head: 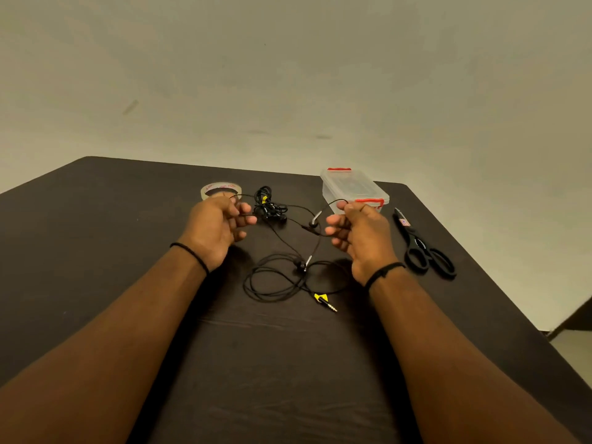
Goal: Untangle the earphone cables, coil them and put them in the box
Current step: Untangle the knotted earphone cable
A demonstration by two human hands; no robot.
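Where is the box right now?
In the head view, the clear box sits far right on the table, just beyond the right hand, left of the scissors.

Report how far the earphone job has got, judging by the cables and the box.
Done: little. One cable lies in loose loops on the table, its plug free.
In hand: the left hand and right hand each pinch a strand running from the knotted bundle.
Left: the bundle is still tangled, nothing is neatly coiled, and the box has its lid on with no cable visibly inside.
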